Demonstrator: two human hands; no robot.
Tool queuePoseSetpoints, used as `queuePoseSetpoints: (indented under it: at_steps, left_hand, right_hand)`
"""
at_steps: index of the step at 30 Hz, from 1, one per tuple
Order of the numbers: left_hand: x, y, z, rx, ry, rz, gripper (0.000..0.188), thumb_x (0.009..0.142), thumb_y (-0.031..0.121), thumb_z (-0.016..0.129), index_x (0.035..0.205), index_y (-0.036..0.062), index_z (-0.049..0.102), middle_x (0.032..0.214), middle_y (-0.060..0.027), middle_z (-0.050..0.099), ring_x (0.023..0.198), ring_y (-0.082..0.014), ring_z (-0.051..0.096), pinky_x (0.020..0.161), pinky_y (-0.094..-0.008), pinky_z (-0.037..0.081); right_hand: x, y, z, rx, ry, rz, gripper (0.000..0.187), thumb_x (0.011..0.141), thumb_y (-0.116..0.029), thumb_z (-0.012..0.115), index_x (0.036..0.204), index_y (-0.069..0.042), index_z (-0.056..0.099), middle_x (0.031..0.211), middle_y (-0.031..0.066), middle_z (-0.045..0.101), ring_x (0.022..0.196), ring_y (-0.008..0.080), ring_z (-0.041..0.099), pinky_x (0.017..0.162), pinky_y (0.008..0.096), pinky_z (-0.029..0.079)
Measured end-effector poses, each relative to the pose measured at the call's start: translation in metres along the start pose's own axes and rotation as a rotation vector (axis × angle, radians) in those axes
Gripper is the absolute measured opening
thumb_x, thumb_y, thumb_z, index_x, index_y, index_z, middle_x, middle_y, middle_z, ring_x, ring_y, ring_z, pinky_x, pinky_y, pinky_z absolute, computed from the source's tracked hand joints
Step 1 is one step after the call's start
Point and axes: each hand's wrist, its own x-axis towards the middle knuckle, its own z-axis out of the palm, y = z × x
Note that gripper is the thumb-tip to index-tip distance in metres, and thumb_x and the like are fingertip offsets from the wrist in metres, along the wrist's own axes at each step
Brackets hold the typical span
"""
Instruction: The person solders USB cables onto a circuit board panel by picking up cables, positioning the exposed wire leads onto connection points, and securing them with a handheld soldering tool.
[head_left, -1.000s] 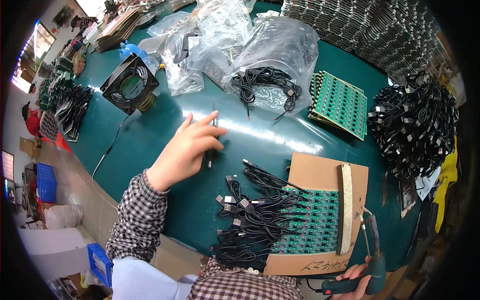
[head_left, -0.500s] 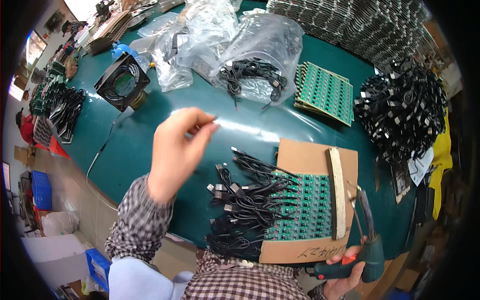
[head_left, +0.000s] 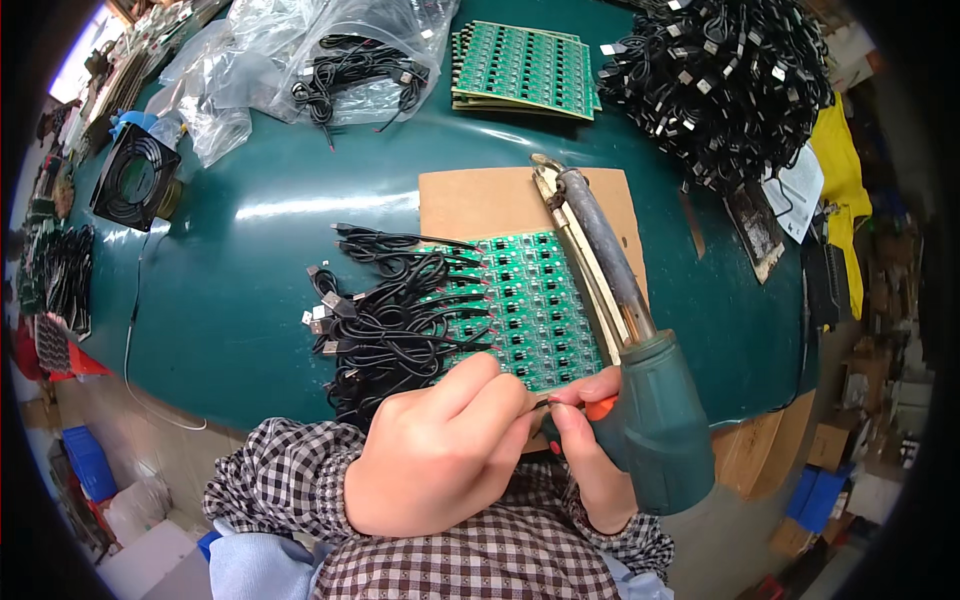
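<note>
My right hand (head_left: 597,455) grips a green soldering gun (head_left: 665,430) with an orange trigger, its metal barrel pointing away from me. My left hand (head_left: 440,445) is closed in a pinch close beside it. Between the fingertips of both hands runs a thin dark piece, perhaps a cable end; its kind is too small to tell. Just beyond lies a green circuit board panel (head_left: 535,310) on a cardboard sheet (head_left: 480,200). Black USB cables (head_left: 385,300) fan out from the panel's left side. A pale strip (head_left: 598,300) lies along its right, partly hidden by the gun.
Stacked circuit panels (head_left: 525,70) sit at the back, beside a large heap of black cables (head_left: 720,90). Clear plastic bags (head_left: 240,75) with more cables occupy the back left. A black fan (head_left: 137,178) stands at the far left of the green table (head_left: 230,290).
My left hand has come down and right to meet the right hand. The soldering gun has been raised inward, over the right side of the panel. The view has shifted too.
</note>
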Motion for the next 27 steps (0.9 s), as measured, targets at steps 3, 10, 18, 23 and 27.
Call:
queuePoseSetpoints:
  at_steps: [3, 10, 18, 23, 27]
  left_hand:
    - [0.001, -0.003, 0.007, -0.156, -0.041, -0.007, 0.013, 0.074, -0.001, 0.071, 0.084, 0.0014, 0.063, 0.071, -0.0053, 0.055, 0.055, -0.0115, 0.056, 0.046, -0.0252, 0.044]
    - [-0.006, -0.008, 0.011, -0.801, -0.217, -0.353, 0.008, 0.08, -0.001, 0.068, 0.086, -0.0009, 0.062, 0.083, -0.0054, 0.058, 0.071, -0.0075, 0.054, 0.058, -0.0197, 0.043]
    - [-0.011, -0.002, 0.028, -0.386, 0.019, -0.108, 0.014, 0.069, -0.004, 0.072, 0.077, 0.0006, 0.062, 0.066, -0.0055, 0.056, 0.056, -0.0114, 0.05, 0.049, -0.0224, 0.039]
    - [-0.011, -0.006, 0.035, -0.374, 0.055, -0.008, 0.018, 0.07, -0.001, 0.072, 0.084, 0.0034, 0.062, 0.071, -0.0085, 0.057, 0.059, -0.0218, 0.057, 0.05, -0.0313, 0.044]
    - [-0.014, -0.001, 0.034, -0.405, 0.077, -0.043, 0.017, 0.068, -0.007, 0.071, 0.081, 0.001, 0.063, 0.073, -0.009, 0.062, 0.062, -0.017, 0.059, 0.052, -0.0255, 0.046]
  right_hand:
    - [-0.002, 0.004, -0.007, 0.192, 0.007, 0.006, 0.026, 0.077, 0.009, 0.062, 0.098, -0.001, 0.05, 0.091, 0.0109, 0.06, 0.079, 0.0167, 0.062, 0.067, 0.0273, 0.052]
    - [0.006, 0.006, -0.016, 0.605, -0.034, 0.155, 0.033, 0.07, 0.012, 0.063, 0.098, 0.0, 0.048, 0.09, 0.0089, 0.053, 0.08, 0.0188, 0.061, 0.071, 0.0293, 0.052]
    - [-0.003, 0.004, -0.016, 0.451, 0.071, 0.28, 0.032, 0.072, 0.009, 0.062, 0.1, 0.001, 0.05, 0.09, 0.01, 0.056, 0.078, 0.0182, 0.061, 0.072, 0.0299, 0.051]
    - [-0.004, 0.004, -0.018, 0.471, 0.08, 0.276, 0.032, 0.072, 0.008, 0.063, 0.1, 0.0, 0.05, 0.081, 0.009, 0.057, 0.078, 0.0175, 0.06, 0.071, 0.0293, 0.051]
    - [-0.005, 0.002, -0.018, 0.446, 0.074, 0.32, 0.031, 0.072, 0.008, 0.064, 0.098, -0.002, 0.049, 0.08, 0.0088, 0.057, 0.076, 0.0165, 0.06, 0.069, 0.0283, 0.05]
